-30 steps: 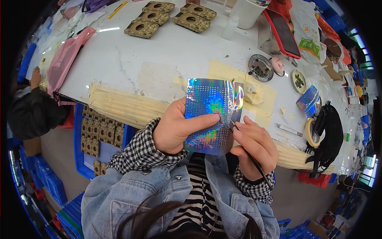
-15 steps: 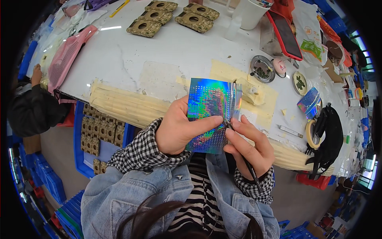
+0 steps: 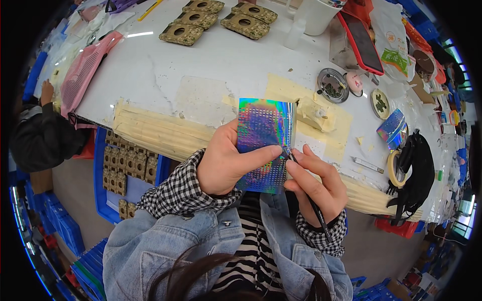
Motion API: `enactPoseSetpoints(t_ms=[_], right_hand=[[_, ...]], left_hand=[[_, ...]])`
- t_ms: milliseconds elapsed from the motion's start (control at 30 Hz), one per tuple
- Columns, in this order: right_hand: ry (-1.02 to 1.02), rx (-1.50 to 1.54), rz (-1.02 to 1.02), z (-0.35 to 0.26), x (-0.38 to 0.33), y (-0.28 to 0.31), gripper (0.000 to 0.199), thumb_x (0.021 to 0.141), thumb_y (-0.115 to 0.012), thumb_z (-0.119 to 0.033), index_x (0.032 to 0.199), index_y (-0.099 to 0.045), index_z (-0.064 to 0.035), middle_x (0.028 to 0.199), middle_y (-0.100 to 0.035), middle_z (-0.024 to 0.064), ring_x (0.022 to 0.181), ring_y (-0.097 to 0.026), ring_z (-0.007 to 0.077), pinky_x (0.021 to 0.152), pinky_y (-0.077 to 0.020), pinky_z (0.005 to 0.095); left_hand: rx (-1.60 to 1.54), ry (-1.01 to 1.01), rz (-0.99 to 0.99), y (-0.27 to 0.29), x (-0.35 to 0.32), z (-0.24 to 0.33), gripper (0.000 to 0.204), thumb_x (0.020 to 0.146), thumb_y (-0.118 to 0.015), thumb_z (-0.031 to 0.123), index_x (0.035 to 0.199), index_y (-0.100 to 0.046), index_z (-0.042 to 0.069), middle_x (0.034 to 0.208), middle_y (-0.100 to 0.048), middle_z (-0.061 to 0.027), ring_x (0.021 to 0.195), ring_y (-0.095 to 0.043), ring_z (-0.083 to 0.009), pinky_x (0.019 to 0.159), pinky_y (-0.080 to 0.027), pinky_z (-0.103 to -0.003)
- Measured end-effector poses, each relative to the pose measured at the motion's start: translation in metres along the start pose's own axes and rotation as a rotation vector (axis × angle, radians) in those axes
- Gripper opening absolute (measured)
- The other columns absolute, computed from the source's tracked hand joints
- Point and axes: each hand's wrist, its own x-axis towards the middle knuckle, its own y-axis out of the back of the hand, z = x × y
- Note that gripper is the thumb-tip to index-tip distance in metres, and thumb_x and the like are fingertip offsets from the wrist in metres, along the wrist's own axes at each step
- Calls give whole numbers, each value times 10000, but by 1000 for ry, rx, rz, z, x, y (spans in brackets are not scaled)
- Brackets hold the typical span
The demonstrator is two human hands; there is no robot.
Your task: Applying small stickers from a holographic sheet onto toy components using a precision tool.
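My left hand [image 3: 221, 163] grips a shiny holographic sticker sheet [image 3: 262, 125] marked with rows of tiny shapes. Its thumb presses across the front near the right edge; the other fingers are hidden behind. In my right hand [image 3: 321, 185] a slim black tool [image 3: 319, 214] is pinched like a pen. The tool's tip meets the sheet's right edge beside my left thumb. Whether it is tweezers or a knife, I cannot tell. Just beyond the sheet, a taped block with a small peg [image 3: 314, 114] stands on the table.
Several camouflage model tank hulls [image 3: 196, 20] lie at the table's far side. More fill a blue tray [image 3: 103, 200] at lower left. On the right are a round dish [image 3: 332, 85] of small green parts, a red-cased phone [image 3: 360, 42], a tape roll [image 3: 395, 168] and a black pouch [image 3: 420, 170].
The sheet has tilted slightly and its reflections have shifted from green to purple-blue. My right fingers and the tool have shifted very slightly. My left hand stays almost still.
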Motion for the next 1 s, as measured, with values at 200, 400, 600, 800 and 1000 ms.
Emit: enactPoseSetpoints(t_ms=[200, 400, 600, 800, 1000], right_hand=[[-22, 16, 2, -2, 2, 1, 343, 737, -766, -57, 1072, -692, -45, 987, -656, 164, 959, -662, 265, 914, -537, 470], [-49, 44, 2, -4, 6, -1, 339, 738, -764, -41, 1069, -689, -39, 975, -661, 161, 930, -672, 255, 900, -546, 460], [-13, -17, 30, -6, 4, -3, 342, 740, -763, -38, 1074, -689, -41, 968, -662, 158, 925, -671, 257, 892, -552, 459], [-11, 14, 20, -6, 4, 0, 343, 744, -759, -43, 1079, -686, -40, 975, -656, 161, 954, -664, 263, 903, -546, 464], [-23, 56, 31, -6, 0, 2, 377, 747, -759, -46, 1111, -661, -38, 1023, -645, 151, 986, -656, 276, 933, -527, 463]], left_hand=[[62, -41, 12, -1, 0, 0, 329, 840, -668, -16, 1153, -565, -14, 1021, -663, -55, 907, -623, -94, 817, -513, -258], [137, -51, 34, 0, -3, 2, 331, 840, -672, -2, 1152, -563, -22, 1025, -664, -64, 918, -623, -95, 819, -517, -260], [72, -23, 34, 2, -1, -2, 357, 836, -673, -14, 1172, -552, -16, 1029, -663, -63, 916, -627, -98, 818, -516, -256], [11, -39, 33, -1, 0, -2, 390, 828, -672, -36, 1192, -535, -11, 1032, -661, -64, 911, -630, -103, 813, -520, -259], [-81, -15, 13, 0, 0, 0, 344, 854, -644, -35, 1182, -540, -12, 1044, -663, -80, 934, -642, -132, 821, -535, -285]])
